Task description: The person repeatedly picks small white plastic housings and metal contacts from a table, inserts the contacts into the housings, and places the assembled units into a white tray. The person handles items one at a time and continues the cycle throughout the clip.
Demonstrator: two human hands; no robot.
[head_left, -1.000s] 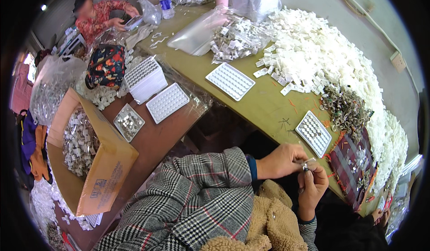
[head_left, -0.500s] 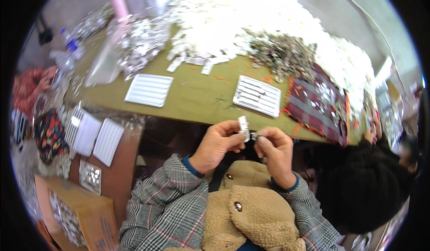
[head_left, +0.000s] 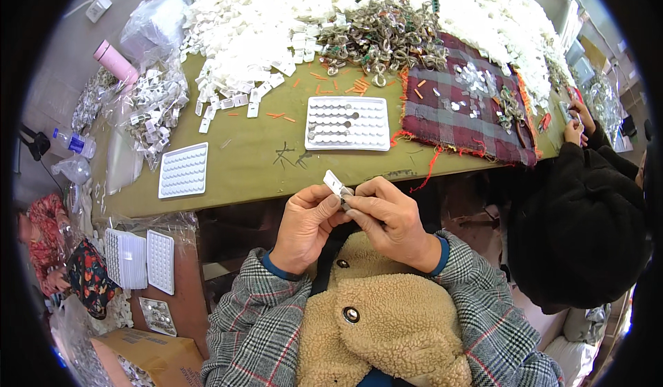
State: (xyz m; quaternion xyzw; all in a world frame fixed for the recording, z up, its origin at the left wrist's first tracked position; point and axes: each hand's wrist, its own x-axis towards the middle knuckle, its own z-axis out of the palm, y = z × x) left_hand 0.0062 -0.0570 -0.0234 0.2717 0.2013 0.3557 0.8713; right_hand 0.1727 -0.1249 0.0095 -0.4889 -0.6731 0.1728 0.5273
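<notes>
My left hand (head_left: 302, 227) pinches a small white plastic casing (head_left: 333, 182) in front of the table's near edge. My right hand (head_left: 394, 222) meets it, its thumb and fingertips closed on a small grey part (head_left: 345, 205) pressed against the casing's lower end; the fingers mostly cover that part. Just beyond both hands lies a white slotted tray (head_left: 373, 142) with several grey and dark round pieces in its left slots. Another white tray (head_left: 183, 171) sits further left on the green tabletop (head_left: 242, 159).
White casings (head_left: 242, 34) heap along the back, beside a tangle of wired parts (head_left: 387, 38). A plaid cloth (head_left: 442, 121) carries small clear pieces. Stacked trays (head_left: 126, 259) and a cardboard box (head_left: 162, 356) stand at left. A person in black (head_left: 580, 228) works at right.
My right hand has closed in on the left, bringing the small grey part against the casing, which now tilts left. The whole view has shifted as my head moved.
</notes>
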